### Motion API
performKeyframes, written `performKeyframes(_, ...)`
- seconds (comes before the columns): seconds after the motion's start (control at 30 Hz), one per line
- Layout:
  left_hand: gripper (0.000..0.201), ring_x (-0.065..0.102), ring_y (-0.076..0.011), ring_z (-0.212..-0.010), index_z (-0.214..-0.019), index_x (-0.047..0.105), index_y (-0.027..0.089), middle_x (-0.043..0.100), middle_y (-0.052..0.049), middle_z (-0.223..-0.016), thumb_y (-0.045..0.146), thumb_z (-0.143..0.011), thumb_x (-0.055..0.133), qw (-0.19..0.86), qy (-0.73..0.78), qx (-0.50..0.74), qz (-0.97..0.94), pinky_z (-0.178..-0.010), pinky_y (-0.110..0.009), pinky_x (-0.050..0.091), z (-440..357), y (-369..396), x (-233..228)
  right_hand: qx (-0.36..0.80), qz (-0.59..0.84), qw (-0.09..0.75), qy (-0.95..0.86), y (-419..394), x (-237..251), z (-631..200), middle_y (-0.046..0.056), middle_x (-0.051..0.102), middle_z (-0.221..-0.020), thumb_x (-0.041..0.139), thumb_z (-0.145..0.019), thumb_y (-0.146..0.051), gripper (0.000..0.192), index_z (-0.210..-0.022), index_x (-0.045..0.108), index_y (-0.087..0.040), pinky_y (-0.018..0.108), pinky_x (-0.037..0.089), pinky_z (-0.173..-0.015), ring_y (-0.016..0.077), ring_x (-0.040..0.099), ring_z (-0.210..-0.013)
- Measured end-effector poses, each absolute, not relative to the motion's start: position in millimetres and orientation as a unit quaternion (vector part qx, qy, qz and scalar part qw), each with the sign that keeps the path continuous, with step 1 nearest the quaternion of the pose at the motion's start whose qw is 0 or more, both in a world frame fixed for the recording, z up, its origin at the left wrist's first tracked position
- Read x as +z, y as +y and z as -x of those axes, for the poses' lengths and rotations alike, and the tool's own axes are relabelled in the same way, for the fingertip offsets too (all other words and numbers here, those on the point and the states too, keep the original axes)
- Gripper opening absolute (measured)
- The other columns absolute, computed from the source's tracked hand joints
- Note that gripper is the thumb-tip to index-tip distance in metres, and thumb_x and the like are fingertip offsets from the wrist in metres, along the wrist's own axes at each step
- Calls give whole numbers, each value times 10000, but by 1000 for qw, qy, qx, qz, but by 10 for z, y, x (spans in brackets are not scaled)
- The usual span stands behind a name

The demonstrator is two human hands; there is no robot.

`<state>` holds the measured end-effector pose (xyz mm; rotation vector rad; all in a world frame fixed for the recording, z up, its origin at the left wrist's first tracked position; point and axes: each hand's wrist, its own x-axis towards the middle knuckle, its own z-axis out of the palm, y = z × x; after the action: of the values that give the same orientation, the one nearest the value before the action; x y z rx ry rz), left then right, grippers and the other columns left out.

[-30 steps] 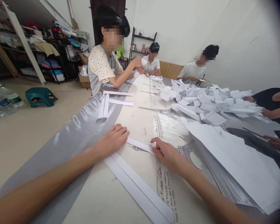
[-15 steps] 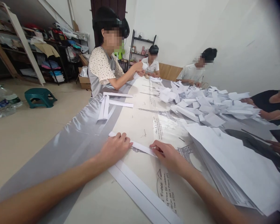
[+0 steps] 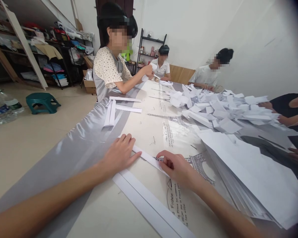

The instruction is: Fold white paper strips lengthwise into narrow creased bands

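A narrow folded white paper strip (image 3: 150, 157) lies slantwise on the printed tablecloth (image 3: 136, 132). My left hand (image 3: 120, 152) holds its far end down, with fingers over it and the thumb stretched along it. At the near end, my right hand (image 3: 180, 170) has its thumb and bent forefinger closed on the strip's edge; the exact contact is partly hidden. Closer to me, a wider white strip with a lengthwise crease line (image 3: 149, 201) lies flat between my forearms, its far end beside my left wrist.
To the right sits a thick stack of white paper (image 3: 253, 175), with a heap of loose paper pieces (image 3: 218, 109) behind it. Several folded strips (image 3: 125, 99) lie at the left. One co-worker (image 3: 114, 66) handles paper there; other people sit around the table. A green stool (image 3: 42, 102) stands on the floor.
My left hand has flattened somewhat, its thumb now spread from the fingers. My right hand has slid slightly nearer to me along the strip's end.
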<state>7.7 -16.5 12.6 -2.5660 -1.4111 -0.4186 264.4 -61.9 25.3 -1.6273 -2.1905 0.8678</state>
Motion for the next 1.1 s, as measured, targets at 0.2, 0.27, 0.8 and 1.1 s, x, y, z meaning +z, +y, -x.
performKeyframes(0.2, 216, 537, -268, -981, -994, 595, 196, 580, -85, -1058, 408, -1000, 555, 15, -441, -186, 878, -832, -402, 449, -24, -95, 70, 299, 562, 152, -756, -622, 274, -2635, -49, 540, -687, 450, -990, -322, 258, -1192, 600, -265, 279, 384, -566, 145, 498, -586)
performKeyframes(0.27, 162, 530, -245, -997, -978, 598, 218, 572, -60, -1077, 353, -1017, 516, -47, -419, -204, 884, -865, -395, 437, -15, -78, 65, 301, 561, 154, -756, -622, 274, -2636, -50, 531, -684, 451, -988, -322, 257, -1195, 592, -265, 275, 377, -561, 146, 491, -585)
performKeyframes(0.8, 140, 532, -242, -1025, -933, 638, 248, 602, -20, -1040, 312, -989, 527, -222, -423, -258, 840, -940, -415, 409, -50, -28, 49, 301, 578, 177, -738, -627, 234, -2609, -59, 530, -656, 483, -962, -317, 238, -1158, 601, -248, 268, 370, -542, 146, 496, -576)
performKeyframes(1.1, 132, 546, -236, -1001, -903, 639, 250, 607, -13, -1020, 270, -985, 538, -193, -430, -255, 844, -922, -417, 415, -80, -44, 58, 241, 564, 180, -769, -639, 264, -2591, 8, 650, -867, 485, -978, -280, 203, -1108, 637, -244, 306, 486, -597, 145, 558, -605)
